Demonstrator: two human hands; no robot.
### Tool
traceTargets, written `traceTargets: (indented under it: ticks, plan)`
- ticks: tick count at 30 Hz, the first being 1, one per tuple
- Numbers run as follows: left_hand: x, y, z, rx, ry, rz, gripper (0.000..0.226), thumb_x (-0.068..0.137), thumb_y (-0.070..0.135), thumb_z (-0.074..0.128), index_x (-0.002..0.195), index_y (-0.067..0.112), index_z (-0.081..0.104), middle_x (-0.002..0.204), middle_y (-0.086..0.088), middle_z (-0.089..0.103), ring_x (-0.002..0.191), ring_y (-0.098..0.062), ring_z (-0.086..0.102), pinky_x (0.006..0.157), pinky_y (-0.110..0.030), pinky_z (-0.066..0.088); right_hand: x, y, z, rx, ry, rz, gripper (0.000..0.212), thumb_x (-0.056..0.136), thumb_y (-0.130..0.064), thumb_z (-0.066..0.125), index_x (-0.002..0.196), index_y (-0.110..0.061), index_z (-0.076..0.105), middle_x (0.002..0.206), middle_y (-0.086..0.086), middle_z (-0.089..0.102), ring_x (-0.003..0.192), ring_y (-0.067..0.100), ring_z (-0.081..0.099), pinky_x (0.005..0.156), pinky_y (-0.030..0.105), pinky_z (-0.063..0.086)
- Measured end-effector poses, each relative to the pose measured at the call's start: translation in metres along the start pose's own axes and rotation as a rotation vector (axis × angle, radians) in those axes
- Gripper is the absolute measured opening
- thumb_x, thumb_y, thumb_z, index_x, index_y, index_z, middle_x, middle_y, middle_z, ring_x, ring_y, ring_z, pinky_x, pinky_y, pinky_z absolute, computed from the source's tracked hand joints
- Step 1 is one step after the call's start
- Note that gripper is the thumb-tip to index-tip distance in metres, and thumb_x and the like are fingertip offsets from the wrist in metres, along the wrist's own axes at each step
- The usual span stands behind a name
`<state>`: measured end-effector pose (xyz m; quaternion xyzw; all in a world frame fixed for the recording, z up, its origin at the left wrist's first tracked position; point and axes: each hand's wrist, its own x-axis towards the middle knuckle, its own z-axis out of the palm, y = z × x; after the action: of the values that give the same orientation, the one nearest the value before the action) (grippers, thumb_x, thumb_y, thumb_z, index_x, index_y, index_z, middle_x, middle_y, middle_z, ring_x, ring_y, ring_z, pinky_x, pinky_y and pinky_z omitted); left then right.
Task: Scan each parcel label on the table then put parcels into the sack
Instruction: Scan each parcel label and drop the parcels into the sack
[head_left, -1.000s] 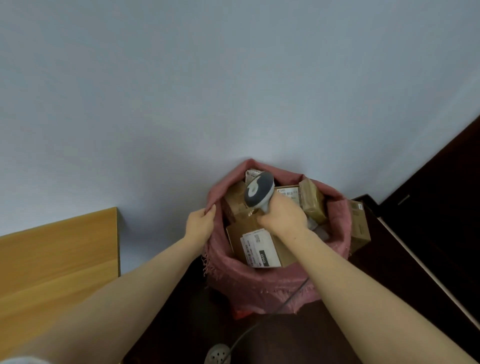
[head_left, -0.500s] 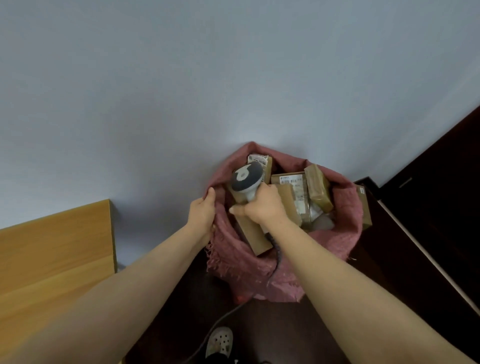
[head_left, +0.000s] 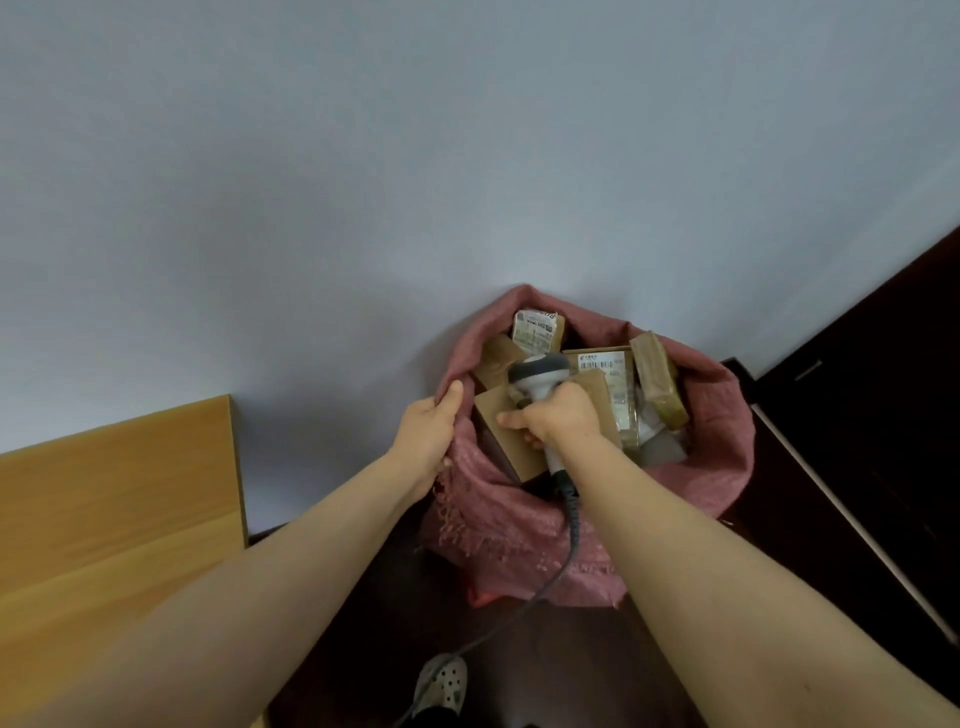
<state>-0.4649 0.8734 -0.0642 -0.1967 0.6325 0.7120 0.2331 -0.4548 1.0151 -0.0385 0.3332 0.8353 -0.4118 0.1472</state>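
Note:
A pink woven sack (head_left: 524, 540) stands on the dark floor against the wall, its mouth open and full of several brown cardboard parcels with white labels. My left hand (head_left: 428, 431) grips the sack's left rim. My right hand (head_left: 558, 418) is over the sack's mouth and holds a grey barcode scanner (head_left: 537, 375) by its handle together with a brown parcel (head_left: 501, 434), thumb pressed on the box. The scanner's cable (head_left: 563, 556) runs down over the front of the sack. A labelled parcel (head_left: 535, 330) stands at the back of the sack.
A light wooden table (head_left: 119, 519) edge is at the lower left. Dark wooden furniture (head_left: 872, 415) rises on the right. A pale blue wall fills the top. A light perforated shoe (head_left: 441, 686) shows at the bottom on the dark floor.
The parcel in my right hand has turned so its label no longer shows and has gone lower into the sack's left side. The view has shifted slightly; my left hand keeps its hold on the rim.

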Motion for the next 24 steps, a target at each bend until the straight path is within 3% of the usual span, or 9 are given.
traceTargets:
  ticks: [3,7,9,11,14,18,20,23,24]
  plan:
    - [-0.007,-0.001,-0.007,0.069,-0.002,0.002,0.022,0.094,0.03,0.059,0.083,0.012,0.062,0.062,-0.002,0.061,0.055,-0.016,0.056,0.05,-0.023,0.042,-0.02,0.013,-0.008,0.236,0.013,0.006,0.023,0.08,-0.009,0.075,0.065,-0.008,0.058,0.058,0.008,0.06,0.048,0.018,0.055,0.055,0.032,0.05]
    - [-0.034,-0.009,-0.013,0.189,0.04,0.028,0.008,0.091,0.007,0.057,0.083,0.004,0.057,0.061,-0.007,0.046,0.029,-0.004,0.042,0.031,-0.012,0.027,-0.059,0.034,-0.023,0.49,0.026,0.011,0.017,0.084,0.005,0.063,0.071,-0.003,0.055,0.06,0.014,0.057,0.043,0.018,0.054,0.046,0.028,0.048]
    - [-0.051,-0.018,-0.017,0.235,0.082,0.018,0.006,0.091,0.005,0.057,0.092,0.005,0.051,0.066,-0.007,0.044,0.036,-0.008,0.043,0.031,-0.012,0.026,-0.081,0.048,-0.027,0.569,0.007,-0.008,0.015,0.086,0.005,0.063,0.074,-0.001,0.056,0.061,0.014,0.058,0.042,0.017,0.055,0.044,0.026,0.049]
    - [-0.073,-0.028,-0.022,0.258,0.13,0.008,0.014,0.092,0.008,0.057,0.101,0.011,0.046,0.084,-0.008,0.047,0.061,-0.015,0.048,0.042,-0.02,0.037,-0.105,0.065,-0.027,0.647,-0.03,-0.057,0.01,0.087,0.0,0.065,0.079,0.0,0.059,0.062,0.013,0.06,0.047,0.019,0.057,0.046,0.027,0.051]
    - [-0.113,-0.054,-0.037,0.376,0.177,0.039,0.06,0.092,0.008,0.057,0.146,0.007,0.03,0.132,-0.012,0.045,0.102,-0.029,0.052,0.069,-0.034,0.048,-0.148,0.096,-0.022,0.736,-0.125,-0.1,0.008,0.087,-0.005,0.068,0.083,-0.001,0.063,0.064,0.013,0.063,0.051,0.021,0.059,0.049,0.028,0.052]
    - [-0.187,-0.095,-0.072,0.684,0.209,0.107,0.067,0.09,0.014,0.061,0.149,0.007,0.029,0.152,-0.01,0.035,0.131,-0.028,0.044,0.104,-0.037,0.041,-0.211,0.136,0.007,0.776,-0.223,-0.077,0.006,0.086,-0.006,0.069,0.084,-0.003,0.064,0.056,0.009,0.062,0.045,0.017,0.058,0.045,0.025,0.051]
    - [-0.223,-0.109,-0.097,0.833,0.212,0.113,0.068,0.09,0.019,0.06,0.15,0.012,0.029,0.152,-0.009,0.036,0.131,-0.027,0.044,0.103,-0.033,0.041,-0.241,0.148,0.03,0.762,-0.275,-0.081,0.006,0.086,-0.003,0.068,0.082,-0.004,0.064,0.051,0.006,0.06,0.041,0.014,0.056,0.042,0.023,0.049]
    - [-0.272,-0.127,-0.144,1.05,0.23,0.103,0.065,0.091,0.021,0.055,0.15,0.021,0.028,0.15,-0.006,0.037,0.121,-0.026,0.052,0.085,-0.032,0.048,-0.287,0.156,0.076,0.684,-0.379,-0.096,0.008,0.085,-0.002,0.068,0.08,-0.005,0.064,0.053,0.007,0.059,0.041,0.014,0.054,0.042,0.023,0.047]
    - [-0.288,-0.133,-0.162,1.133,0.264,0.087,0.065,0.091,0.022,0.055,0.15,0.024,0.028,0.151,-0.006,0.036,0.122,-0.027,0.05,0.088,-0.035,0.048,-0.303,0.156,0.092,0.653,-0.427,-0.106,0.007,0.085,-0.002,0.069,0.082,-0.005,0.064,0.055,0.008,0.059,0.041,0.014,0.054,0.043,0.023,0.047]
